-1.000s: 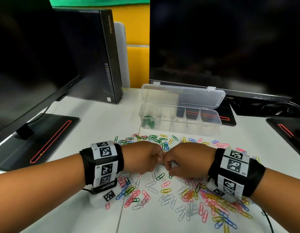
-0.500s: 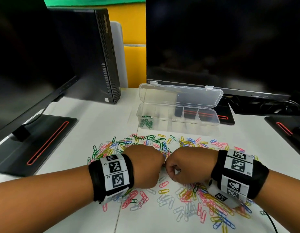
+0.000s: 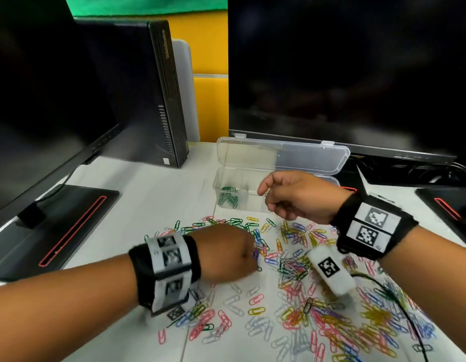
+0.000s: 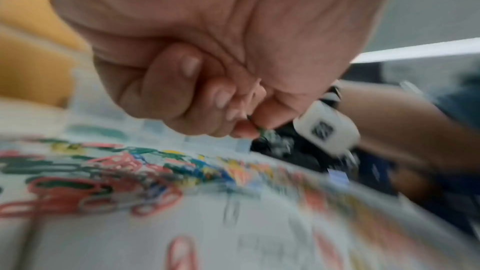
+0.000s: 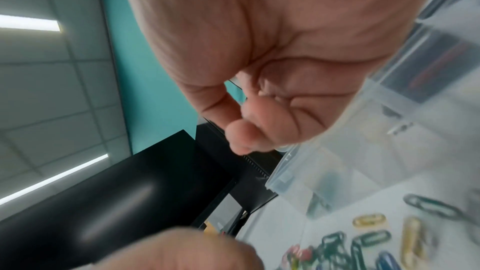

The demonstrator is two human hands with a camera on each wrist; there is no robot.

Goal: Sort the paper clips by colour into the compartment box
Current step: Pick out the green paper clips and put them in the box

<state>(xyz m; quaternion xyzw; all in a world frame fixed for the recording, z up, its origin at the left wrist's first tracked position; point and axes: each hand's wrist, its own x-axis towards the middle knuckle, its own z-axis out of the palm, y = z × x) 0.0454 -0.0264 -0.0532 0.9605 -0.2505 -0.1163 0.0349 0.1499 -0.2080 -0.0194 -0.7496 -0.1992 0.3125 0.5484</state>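
Sorting clips (image 3: 292, 270), lying scattered in many colours over the near bench (image 3: 138, 205); green ones already sitting in the left compartment of the open box (image 3: 228, 197) at the far side. Hovering over the box: right hand (image 3: 297, 197), fingers (image 5: 241, 137) loosely curled, any clip between them too small to tell. Pinching something small and dark, probably a green clip, over the pile: left hand (image 3: 226, 253), fingers (image 4: 244, 130) tight together. Judging the clips light, stiff, springy wire, slick, prone to interlocking. Best taking one by its looped end, between fingertip and thumb, lifting clear of the tangle.
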